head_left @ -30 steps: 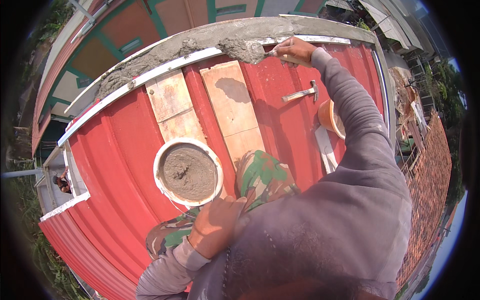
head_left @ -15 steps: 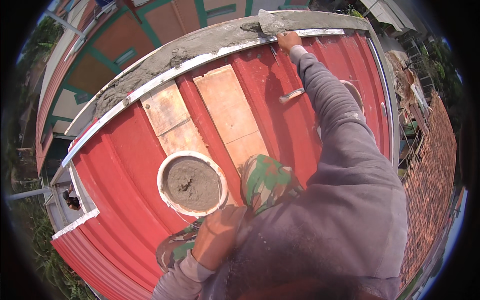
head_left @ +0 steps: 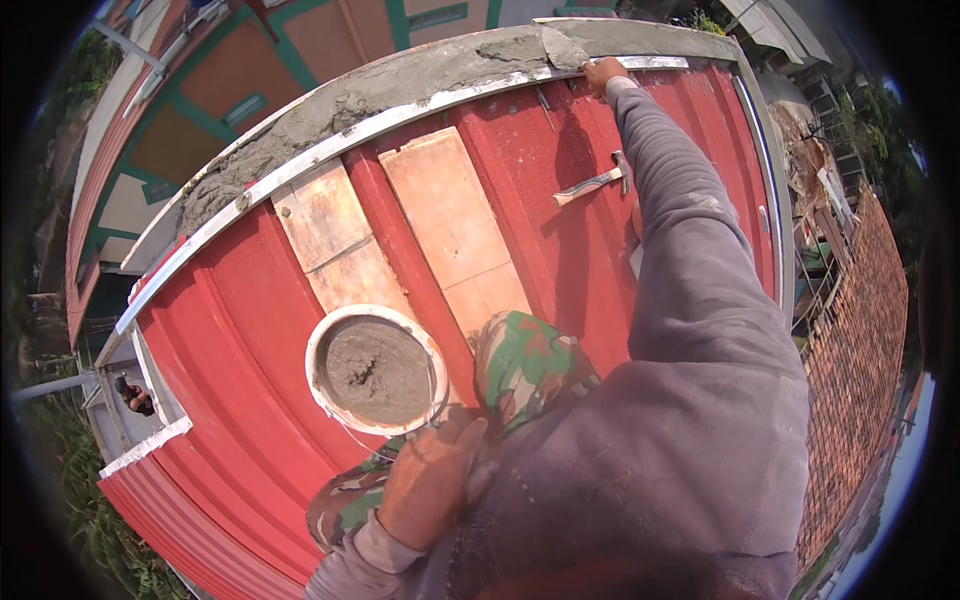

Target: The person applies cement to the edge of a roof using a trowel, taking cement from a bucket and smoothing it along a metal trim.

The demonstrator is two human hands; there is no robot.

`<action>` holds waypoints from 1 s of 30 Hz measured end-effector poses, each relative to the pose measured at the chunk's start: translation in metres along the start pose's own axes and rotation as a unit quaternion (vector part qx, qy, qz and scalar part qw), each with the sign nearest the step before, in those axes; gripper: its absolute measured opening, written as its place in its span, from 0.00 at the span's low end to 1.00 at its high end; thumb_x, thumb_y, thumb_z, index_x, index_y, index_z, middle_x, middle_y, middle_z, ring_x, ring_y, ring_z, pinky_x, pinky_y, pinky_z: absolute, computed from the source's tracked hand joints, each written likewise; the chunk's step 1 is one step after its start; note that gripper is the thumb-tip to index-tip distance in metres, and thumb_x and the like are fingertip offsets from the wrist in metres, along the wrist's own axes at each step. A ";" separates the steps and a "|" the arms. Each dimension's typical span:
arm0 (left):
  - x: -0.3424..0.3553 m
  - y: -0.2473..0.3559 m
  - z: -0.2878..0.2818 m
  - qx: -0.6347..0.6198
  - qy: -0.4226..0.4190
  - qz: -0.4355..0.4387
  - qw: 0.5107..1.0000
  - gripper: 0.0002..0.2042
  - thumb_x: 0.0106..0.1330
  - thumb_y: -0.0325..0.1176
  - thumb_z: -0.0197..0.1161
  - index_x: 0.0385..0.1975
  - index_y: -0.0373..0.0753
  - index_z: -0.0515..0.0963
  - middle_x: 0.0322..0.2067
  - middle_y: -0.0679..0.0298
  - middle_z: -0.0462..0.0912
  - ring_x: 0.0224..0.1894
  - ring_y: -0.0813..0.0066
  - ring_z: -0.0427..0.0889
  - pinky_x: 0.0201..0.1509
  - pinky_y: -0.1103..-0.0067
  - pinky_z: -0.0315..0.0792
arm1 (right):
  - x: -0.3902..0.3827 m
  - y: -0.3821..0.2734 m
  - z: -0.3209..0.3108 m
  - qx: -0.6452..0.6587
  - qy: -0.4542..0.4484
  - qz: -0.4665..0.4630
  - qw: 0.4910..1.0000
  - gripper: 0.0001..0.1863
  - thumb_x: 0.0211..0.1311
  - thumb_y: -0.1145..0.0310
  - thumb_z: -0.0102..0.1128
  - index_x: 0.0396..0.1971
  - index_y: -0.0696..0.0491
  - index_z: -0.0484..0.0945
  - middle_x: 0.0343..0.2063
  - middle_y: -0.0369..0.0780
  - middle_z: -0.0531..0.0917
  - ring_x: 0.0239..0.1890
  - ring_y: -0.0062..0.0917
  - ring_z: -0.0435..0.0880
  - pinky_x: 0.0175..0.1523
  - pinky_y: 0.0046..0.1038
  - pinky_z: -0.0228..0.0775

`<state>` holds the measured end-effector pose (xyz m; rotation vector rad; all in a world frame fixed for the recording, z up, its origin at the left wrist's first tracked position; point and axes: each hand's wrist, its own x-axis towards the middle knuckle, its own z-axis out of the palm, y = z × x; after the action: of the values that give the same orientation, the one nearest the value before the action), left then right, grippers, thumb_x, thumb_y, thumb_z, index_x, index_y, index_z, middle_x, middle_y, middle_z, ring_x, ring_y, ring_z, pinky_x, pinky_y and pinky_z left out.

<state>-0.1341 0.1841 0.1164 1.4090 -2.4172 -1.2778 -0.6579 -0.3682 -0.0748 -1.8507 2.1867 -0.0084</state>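
At the far side of the roof, my right hand is closed round the handle of a trowel. The trowel's mortar-smeared blade lies against the wet grey mortar along the top of the wall. My left hand rests over my bent knee in camouflage trousers, fingers loosely bent with nothing visible in them. Just beyond it stands a round white bucket of grey mortar, its wire handle hanging down toward the hand. Whether the fingers touch the rim, I cannot tell.
A hammer lies on the red ribbed metal roof, right of two tan boards. A white strip edges the mortar. Partly behind my right arm is another container. Far left, a person is below the roof's edge.
My right hand and the trowel have moved right along the wall top, and the mortar behind looks smoother. More of the hammer shows now. My left hand has hardly moved.
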 end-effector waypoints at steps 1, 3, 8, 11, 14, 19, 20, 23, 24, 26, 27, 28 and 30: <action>0.000 0.000 0.000 0.000 0.001 -0.005 1.000 0.24 0.70 0.40 0.70 0.61 0.33 0.78 0.47 0.49 0.84 0.44 0.48 0.85 0.50 0.58 0.78 | 0.002 -0.003 0.002 0.052 -0.012 0.016 0.998 0.24 0.75 0.51 0.58 0.53 0.56 0.86 0.46 0.51 0.91 0.49 0.43 0.92 0.50 0.43 0.86; -0.004 0.004 0.004 -0.004 0.008 -0.054 0.998 0.24 0.70 0.40 0.70 0.61 0.34 0.77 0.47 0.49 0.84 0.44 0.48 0.85 0.51 0.58 0.78 | -0.011 -0.082 0.033 0.372 -0.058 0.141 0.916 0.21 0.75 0.53 0.57 0.49 0.55 0.86 0.40 0.48 0.91 0.40 0.38 0.93 0.40 0.41 0.86; 0.000 0.004 -0.001 0.003 -0.018 -0.028 0.999 0.24 0.71 0.40 0.70 0.61 0.34 0.77 0.47 0.48 0.84 0.45 0.46 0.86 0.51 0.57 0.78 | -0.038 -0.101 0.028 0.462 -0.122 0.134 0.868 0.23 0.76 0.51 0.57 0.49 0.57 0.84 0.34 0.44 0.88 0.29 0.33 0.87 0.32 0.39 0.83; 0.004 0.000 0.002 -0.016 -0.006 -0.008 1.000 0.23 0.71 0.40 0.70 0.60 0.34 0.77 0.47 0.47 0.83 0.45 0.46 0.86 0.51 0.58 0.79 | -0.051 -0.145 0.032 0.420 -0.116 0.085 0.896 0.23 0.78 0.49 0.58 0.48 0.58 0.83 0.33 0.43 0.87 0.28 0.31 0.86 0.30 0.38 0.82; 0.006 0.002 -0.001 -0.003 0.005 -0.003 1.000 0.23 0.70 0.39 0.70 0.60 0.33 0.77 0.47 0.47 0.83 0.46 0.45 0.86 0.51 0.58 0.79 | -0.057 -0.166 0.031 0.325 -0.109 0.006 0.939 0.25 0.77 0.50 0.57 0.44 0.61 0.85 0.32 0.45 0.89 0.28 0.34 0.89 0.31 0.40 0.83; -0.001 0.000 0.002 0.008 -0.020 -0.050 0.999 0.25 0.72 0.42 0.68 0.63 0.35 0.76 0.48 0.49 0.84 0.47 0.49 0.86 0.53 0.60 0.79 | -0.043 -0.141 0.017 0.198 -0.045 -0.038 0.978 0.27 0.80 0.50 0.54 0.40 0.62 0.86 0.30 0.45 0.89 0.27 0.36 0.90 0.33 0.41 0.85; -0.001 0.000 0.002 0.019 -0.042 -0.050 0.998 0.25 0.73 0.43 0.67 0.64 0.36 0.76 0.49 0.50 0.84 0.48 0.50 0.86 0.54 0.60 0.78 | -0.025 -0.098 0.007 0.162 -0.036 -0.007 0.986 0.27 0.80 0.50 0.54 0.41 0.62 0.86 0.30 0.45 0.89 0.28 0.37 0.90 0.34 0.41 0.85; -0.008 -0.003 0.010 0.050 -0.008 -0.039 0.998 0.26 0.75 0.45 0.65 0.67 0.37 0.75 0.51 0.52 0.83 0.51 0.53 0.85 0.57 0.60 0.77 | -0.009 -0.073 -0.001 0.201 -0.021 0.081 0.976 0.26 0.80 0.51 0.53 0.43 0.61 0.87 0.32 0.46 0.90 0.30 0.37 0.91 0.35 0.42 0.86; -0.007 -0.003 0.010 0.045 -0.007 -0.037 0.998 0.26 0.75 0.46 0.65 0.67 0.38 0.75 0.51 0.53 0.83 0.51 0.54 0.85 0.58 0.60 0.77 | -0.004 -0.058 -0.003 0.215 -0.015 0.106 0.971 0.26 0.80 0.49 0.54 0.49 0.60 0.86 0.35 0.48 0.90 0.32 0.39 0.91 0.38 0.43 0.85; -0.006 -0.004 0.009 0.034 -0.004 -0.032 0.999 0.27 0.75 0.46 0.65 0.68 0.38 0.74 0.52 0.53 0.83 0.52 0.55 0.84 0.59 0.60 0.76 | 0.005 -0.035 -0.007 0.248 -0.007 0.148 0.957 0.28 0.79 0.47 0.55 0.54 0.59 0.85 0.38 0.49 0.90 0.34 0.40 0.90 0.39 0.44 0.85; -0.006 -0.005 0.009 0.030 -0.001 -0.028 0.999 0.27 0.74 0.46 0.65 0.68 0.38 0.74 0.52 0.53 0.83 0.52 0.55 0.84 0.59 0.60 0.76 | 0.007 -0.027 -0.009 0.267 -0.005 0.167 0.949 0.27 0.79 0.47 0.55 0.54 0.59 0.85 0.37 0.48 0.90 0.33 0.40 0.90 0.38 0.43 0.84; -0.005 -0.007 0.010 0.025 0.001 -0.023 0.999 0.27 0.74 0.46 0.65 0.68 0.38 0.74 0.52 0.53 0.83 0.52 0.55 0.84 0.59 0.61 0.76 | 0.011 -0.022 -0.011 0.286 -0.002 0.186 0.940 0.27 0.79 0.47 0.55 0.53 0.58 0.85 0.37 0.47 0.90 0.32 0.39 0.90 0.37 0.43 0.84; -0.004 -0.008 0.009 0.025 -0.004 -0.027 0.999 0.27 0.74 0.45 0.66 0.67 0.37 0.75 0.51 0.53 0.83 0.52 0.54 0.84 0.59 0.61 0.76 | 0.010 -0.035 -0.004 0.342 -0.041 0.162 0.925 0.26 0.79 0.46 0.56 0.50 0.57 0.86 0.35 0.46 0.89 0.30 0.37 0.89 0.34 0.42 0.82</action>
<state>-0.1301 0.1913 0.1067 1.4946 -2.4489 -1.2461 -0.6264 -0.3850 -0.0665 -1.0789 2.0356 -0.5439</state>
